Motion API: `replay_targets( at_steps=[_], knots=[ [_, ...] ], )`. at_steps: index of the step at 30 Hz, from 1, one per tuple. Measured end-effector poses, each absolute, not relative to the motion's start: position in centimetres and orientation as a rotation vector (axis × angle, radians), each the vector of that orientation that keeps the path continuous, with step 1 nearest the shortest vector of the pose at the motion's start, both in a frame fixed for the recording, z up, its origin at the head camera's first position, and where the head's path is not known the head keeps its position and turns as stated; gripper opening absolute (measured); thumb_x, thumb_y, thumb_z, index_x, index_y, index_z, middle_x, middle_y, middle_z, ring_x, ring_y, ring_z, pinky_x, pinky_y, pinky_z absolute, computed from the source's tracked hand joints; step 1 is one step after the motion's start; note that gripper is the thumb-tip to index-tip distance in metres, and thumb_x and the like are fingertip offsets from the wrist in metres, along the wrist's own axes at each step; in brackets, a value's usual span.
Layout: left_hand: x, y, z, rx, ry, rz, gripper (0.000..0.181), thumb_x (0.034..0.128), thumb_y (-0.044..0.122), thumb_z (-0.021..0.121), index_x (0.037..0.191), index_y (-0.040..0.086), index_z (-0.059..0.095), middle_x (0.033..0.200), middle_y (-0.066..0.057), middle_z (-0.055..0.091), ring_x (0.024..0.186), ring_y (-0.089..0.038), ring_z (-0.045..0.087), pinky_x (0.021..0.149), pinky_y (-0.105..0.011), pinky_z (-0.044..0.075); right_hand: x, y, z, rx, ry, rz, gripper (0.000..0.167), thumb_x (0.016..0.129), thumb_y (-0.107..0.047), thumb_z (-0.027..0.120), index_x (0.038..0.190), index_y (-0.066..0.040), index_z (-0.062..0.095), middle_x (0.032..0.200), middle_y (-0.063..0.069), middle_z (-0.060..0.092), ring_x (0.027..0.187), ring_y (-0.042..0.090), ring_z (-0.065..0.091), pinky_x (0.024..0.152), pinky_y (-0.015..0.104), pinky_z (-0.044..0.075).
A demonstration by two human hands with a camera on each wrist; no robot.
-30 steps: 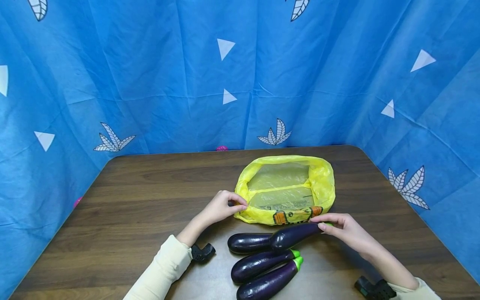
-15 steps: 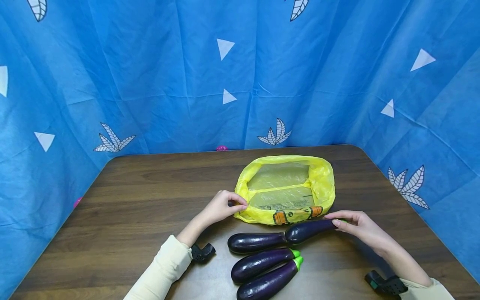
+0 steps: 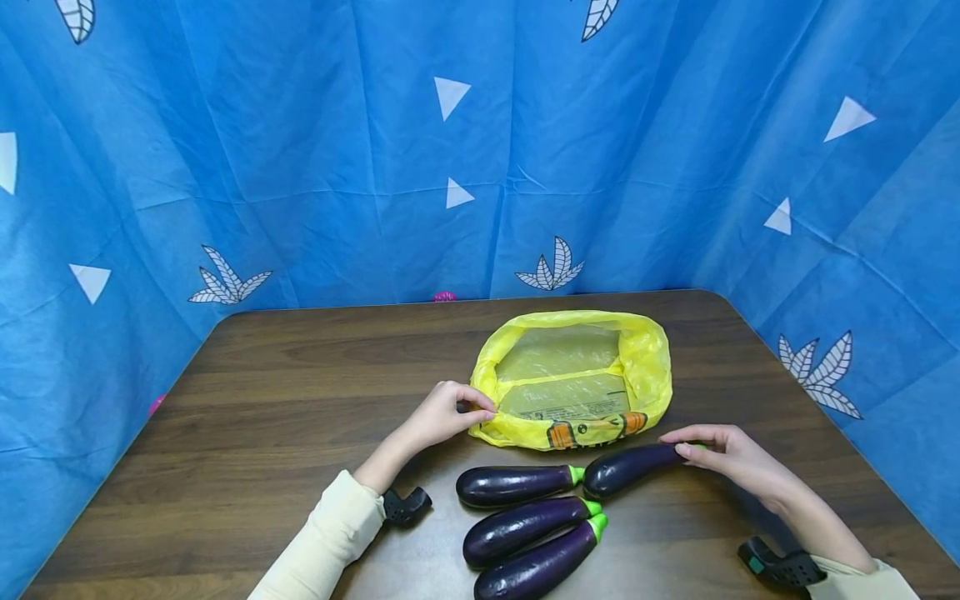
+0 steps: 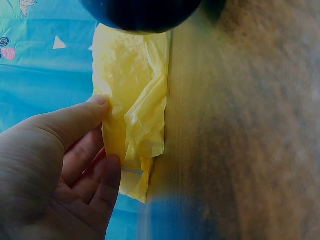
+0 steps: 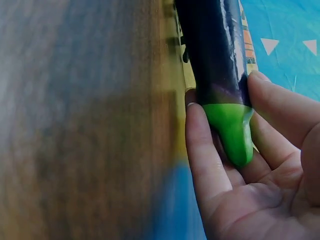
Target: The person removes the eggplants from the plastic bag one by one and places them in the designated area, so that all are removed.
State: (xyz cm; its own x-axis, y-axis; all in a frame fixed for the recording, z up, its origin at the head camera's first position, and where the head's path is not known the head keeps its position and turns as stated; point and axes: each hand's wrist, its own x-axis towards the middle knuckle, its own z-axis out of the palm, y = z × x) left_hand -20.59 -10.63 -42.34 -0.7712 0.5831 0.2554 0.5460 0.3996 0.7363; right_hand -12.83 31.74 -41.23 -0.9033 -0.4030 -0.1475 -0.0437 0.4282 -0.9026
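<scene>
A yellow plastic bag (image 3: 645,367) lies on the table with its mouth spread wide and its rim folded over. My left hand (image 3: 442,412) pinches the left side of that rim between thumb and fingers, as the left wrist view also shows at the bag's edge (image 4: 132,95). In front of the bag, my right hand (image 3: 738,458) grips an eggplant (image 3: 630,468) by its stem end. The green cap (image 5: 232,130) shows between the thumb and fingers in the right wrist view. Left of the held eggplant lies another eggplant (image 3: 513,486), its green tip close to it.
Two more eggplants lie nearer the front, an upper one (image 3: 521,527) and a lower one (image 3: 536,567). All stand on a brown wooden table (image 3: 300,392). Behind it hangs a blue curtain (image 3: 300,150) with white triangles and leaf prints.
My right hand has drawn the held eggplant to the right, off the top of the one beside it, whose green tip now shows. The left hand has stayed at the bag's rim.
</scene>
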Motion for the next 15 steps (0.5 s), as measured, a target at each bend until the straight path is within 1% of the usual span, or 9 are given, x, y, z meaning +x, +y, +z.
replay_targets(
  at_steps=[4, 7, 11, 15],
  knots=[
    [-20.55, -10.62, -42.35, 1.043, 2.592, 1.335, 0.005, 0.085, 0.011, 0.07, 0.087, 0.008, 0.074, 0.085, 0.004, 0.069, 0.076, -0.006, 0.059, 0.067, -0.025, 0.048, -12.85, 31.82, -41.35, -0.381, 2.35, -1.444, 0.034, 0.098, -0.018, 0.051, 0.121, 0.006, 0.057, 0.12, 0.016, 0.057, 0.099, 0.005, 0.054, 0.077, 0.029, 0.047],
    [-20.54, -10.61, -42.32, 1.043, 2.592, 1.336, 0.005, 0.0851, 0.011, 0.07, 0.087, 0.008, 0.074, 0.085, 0.004, 0.069, 0.076, -0.006, 0.059, 0.067, -0.025, 0.048, -12.87, 31.79, -41.38, -0.385, 2.381, -1.417, 0.033, 0.098, -0.018, 0.051, 0.121, 0.005, 0.058, 0.119, 0.019, 0.057, 0.099, 0.002, 0.053, 0.077, 0.028, 0.047],
    [-20.55, -10.62, -42.31, 1.037, 2.597, 1.333, 0.005, 0.0851, 0.012, 0.07, 0.087, 0.008, 0.074, 0.084, 0.005, 0.069, 0.076, -0.006, 0.059, 0.068, -0.025, 0.048, -12.87, 31.7, -41.42, -0.419, 2.439, -1.382, 0.032, 0.097, -0.018, 0.053, 0.119, 0.003, 0.06, 0.117, 0.018, 0.059, 0.101, -0.002, 0.051, 0.078, 0.026, 0.046],
    [-20.56, -10.63, -42.31, 1.031, 2.599, 1.33, 0.006, 0.085, 0.012, 0.07, 0.087, 0.008, 0.074, 0.084, 0.005, 0.069, 0.076, -0.006, 0.059, 0.068, -0.025, 0.048, -12.87, 31.59, -41.45, -0.456, 2.475, -1.362, 0.03, 0.096, -0.018, 0.055, 0.118, 0.002, 0.062, 0.115, 0.016, 0.061, 0.101, -0.001, 0.052, 0.077, 0.025, 0.047]
  ],
)
